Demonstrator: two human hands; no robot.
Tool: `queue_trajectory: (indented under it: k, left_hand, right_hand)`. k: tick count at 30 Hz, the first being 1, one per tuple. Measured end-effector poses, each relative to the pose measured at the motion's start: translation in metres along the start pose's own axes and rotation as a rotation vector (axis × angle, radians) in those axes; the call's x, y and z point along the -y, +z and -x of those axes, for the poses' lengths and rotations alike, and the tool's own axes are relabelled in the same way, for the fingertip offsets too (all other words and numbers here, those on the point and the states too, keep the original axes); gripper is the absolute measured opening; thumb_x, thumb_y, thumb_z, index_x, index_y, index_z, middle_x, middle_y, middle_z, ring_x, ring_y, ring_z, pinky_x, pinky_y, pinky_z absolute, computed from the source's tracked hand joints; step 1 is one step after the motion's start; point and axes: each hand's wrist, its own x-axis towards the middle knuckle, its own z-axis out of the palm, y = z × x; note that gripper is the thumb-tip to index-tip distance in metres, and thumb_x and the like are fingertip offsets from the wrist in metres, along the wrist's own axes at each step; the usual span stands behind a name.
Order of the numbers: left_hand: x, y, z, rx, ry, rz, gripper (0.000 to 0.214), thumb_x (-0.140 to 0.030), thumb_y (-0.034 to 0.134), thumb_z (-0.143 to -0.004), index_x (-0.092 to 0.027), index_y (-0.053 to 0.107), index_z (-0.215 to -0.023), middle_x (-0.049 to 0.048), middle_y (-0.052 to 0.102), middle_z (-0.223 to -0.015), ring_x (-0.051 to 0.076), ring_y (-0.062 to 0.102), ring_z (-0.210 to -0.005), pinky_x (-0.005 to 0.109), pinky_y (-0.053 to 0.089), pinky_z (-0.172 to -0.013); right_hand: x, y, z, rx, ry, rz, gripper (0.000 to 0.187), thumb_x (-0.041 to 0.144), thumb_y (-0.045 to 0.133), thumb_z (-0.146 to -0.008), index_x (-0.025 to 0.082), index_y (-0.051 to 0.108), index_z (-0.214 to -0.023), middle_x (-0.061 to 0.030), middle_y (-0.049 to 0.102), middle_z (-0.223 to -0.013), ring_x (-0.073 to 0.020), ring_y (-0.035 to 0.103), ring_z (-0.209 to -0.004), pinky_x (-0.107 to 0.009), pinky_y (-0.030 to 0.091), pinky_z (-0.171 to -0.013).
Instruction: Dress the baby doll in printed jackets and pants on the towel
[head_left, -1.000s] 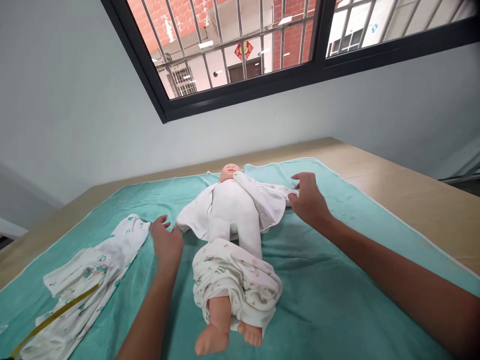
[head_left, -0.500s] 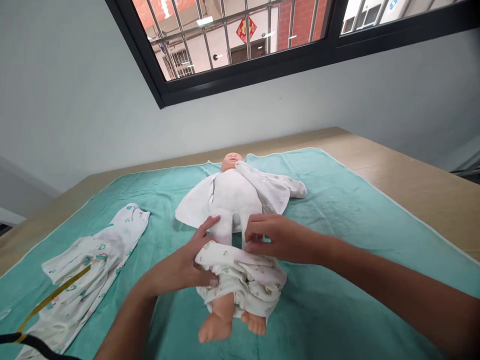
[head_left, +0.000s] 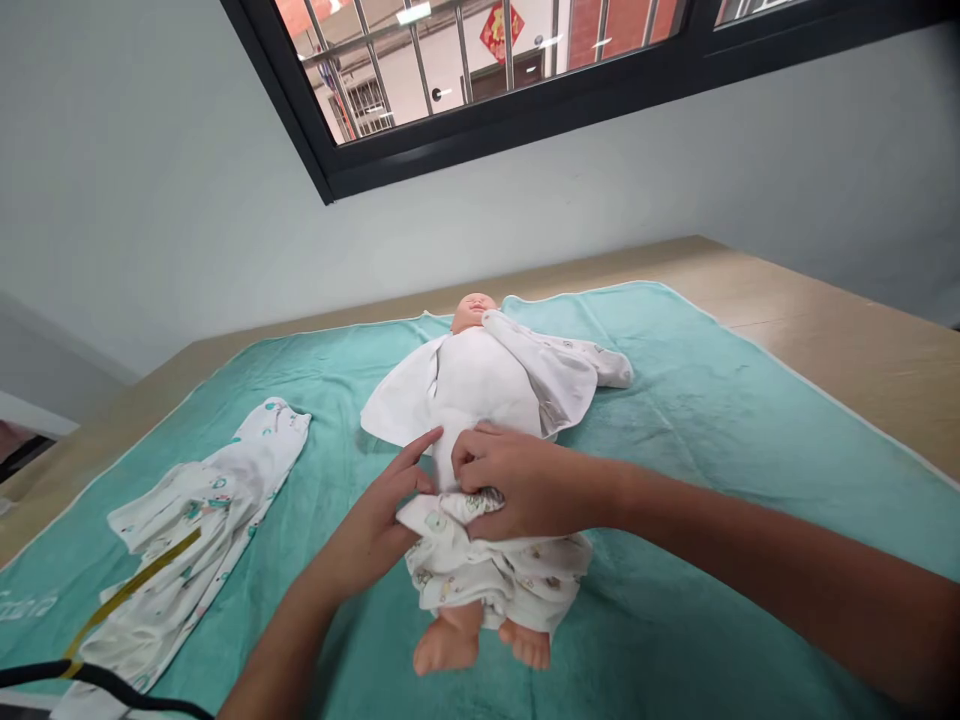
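Observation:
A baby doll [head_left: 489, 385] with a white cloth body lies on its back, its feet towards me. Printed white baby pants [head_left: 499, 570] are bunched around its lower legs, with both bare feet sticking out below. My left hand [head_left: 371, 530] grips the left end of the waistband, its index finger stretched along the doll's leg. On the waistband's middle, my right hand [head_left: 525, 485] is closed with a fold of the cloth between thumb and fingers. A white jacket [head_left: 555, 370] lies spread open under the doll's torso, one sleeve out to the right.
A green towel [head_left: 690, 480] covers much of the wooden table [head_left: 840, 330]. Another printed white garment [head_left: 217, 510] lies at the left. A black cord [head_left: 112, 682] and a yellow strap [head_left: 139, 580] cross the lower left. A wall and barred window stand behind.
My right hand has moved left and down onto the waistband and now pinches it. The waistband's edge is lifted between my hands. The view has shifted slightly.

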Motion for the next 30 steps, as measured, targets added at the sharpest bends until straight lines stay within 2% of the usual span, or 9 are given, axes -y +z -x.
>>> queue_trajectory:
  k: [3,6,9,11,15,18,21,25,30]
  left_hand:
    - [0.013,0.008,-0.013,-0.129,0.026,-0.108,0.012,-0.015,0.049,-0.081,-0.022,0.059,-0.082,0.0087,0.058,-0.138,0.027,0.053,-0.127,0.040,0.043,-0.103]
    - [0.024,0.018,-0.028,-0.249,-0.054,-0.240,0.022,-0.017,0.048,-0.077,-0.022,0.061,-0.094,0.0069,0.070,-0.107,0.024,0.064,-0.098,0.037,0.049,-0.087]
    - [0.028,0.025,-0.041,-0.389,-0.179,-0.219,0.012,-0.023,0.051,-0.077,-0.022,0.058,-0.086,0.0001,0.065,-0.074,0.020,0.060,-0.071,0.031,0.047,-0.068]
    - [0.028,0.027,-0.047,-0.436,-0.248,-0.069,0.006,-0.026,0.056,-0.078,-0.022,0.055,-0.080,-0.0022,0.061,-0.070,0.018,0.056,-0.067,0.028,0.044,-0.063]
    - [0.033,0.017,-0.039,-0.214,-0.304,0.462,0.031,-0.033,0.075,-0.069,-0.018,0.061,-0.092,0.0014,0.067,-0.085,0.018,0.061,-0.078,0.027,0.046,-0.069]
    - [0.041,0.006,-0.024,-0.010,-0.254,0.715,0.053,-0.050,0.080,-0.064,-0.016,0.067,-0.103,0.0094,0.070,-0.097,0.026,0.064,-0.091,0.033,0.049,-0.079]
    - [0.047,-0.002,-0.016,0.026,-0.288,0.683,0.051,-0.059,0.070,-0.074,-0.014,0.072,-0.100,0.0114,0.071,-0.094,0.026,0.064,-0.087,0.036,0.049,-0.077]
    - [0.039,-0.006,-0.018,0.158,-0.396,0.552,0.031,-0.042,0.072,-0.078,-0.017,0.073,-0.096,0.0072,0.071,-0.090,0.023,0.064,-0.084,0.035,0.051,-0.077]
    - [0.025,-0.006,-0.022,0.321,-0.191,0.439,0.022,-0.032,0.081,-0.070,-0.018,0.071,-0.084,0.0080,0.062,-0.114,0.027,0.058,-0.109,0.041,0.045,-0.101]
  right_hand:
    - [-0.003,0.009,0.001,-0.123,0.018,0.084,0.001,0.017,0.062,-0.084,0.016,0.062,-0.084,-0.0097,0.061,-0.108,-0.0209,0.055,-0.095,-0.035,0.043,-0.087]
    - [-0.008,0.013,-0.003,-0.099,0.165,0.160,0.004,0.014,0.054,-0.086,0.016,0.057,-0.088,-0.0062,0.062,-0.087,-0.0191,0.055,-0.077,-0.030,0.039,-0.070]
    - [-0.016,0.012,-0.011,-0.124,0.331,0.160,0.004,0.015,0.052,-0.085,0.018,0.053,-0.085,-0.0018,0.059,-0.075,-0.0165,0.050,-0.067,-0.028,0.030,-0.061]
    - [-0.023,0.011,-0.016,-0.158,0.398,0.101,0.007,0.018,0.054,-0.084,0.019,0.049,-0.079,0.0001,0.057,-0.072,-0.0152,0.048,-0.066,-0.027,0.027,-0.060]
    - [-0.027,0.010,-0.017,-0.192,0.412,-0.038,0.018,0.025,0.059,-0.083,0.019,0.045,-0.074,0.0027,0.055,-0.070,-0.0132,0.046,-0.065,-0.026,0.027,-0.059]
    - [-0.021,0.008,-0.005,-0.219,0.301,-0.073,0.018,0.028,0.062,-0.086,0.019,0.049,-0.078,0.0010,0.056,-0.077,-0.0135,0.048,-0.069,-0.026,0.032,-0.062]
    - [-0.017,0.003,0.019,-0.248,0.168,-0.112,0.017,0.033,0.061,-0.091,0.018,0.055,-0.085,-0.0034,0.058,-0.087,-0.0155,0.051,-0.078,-0.028,0.038,-0.068]
    - [-0.028,0.002,0.059,-0.270,0.206,-0.241,0.020,0.031,0.054,-0.097,0.018,0.057,-0.083,-0.0036,0.057,-0.086,-0.0143,0.051,-0.075,-0.027,0.042,-0.068]
    - [-0.045,0.005,0.086,-0.166,0.271,-0.389,0.019,0.038,0.067,-0.090,0.019,0.064,-0.091,-0.0042,0.059,-0.097,-0.0156,0.056,-0.087,-0.028,0.048,-0.078]
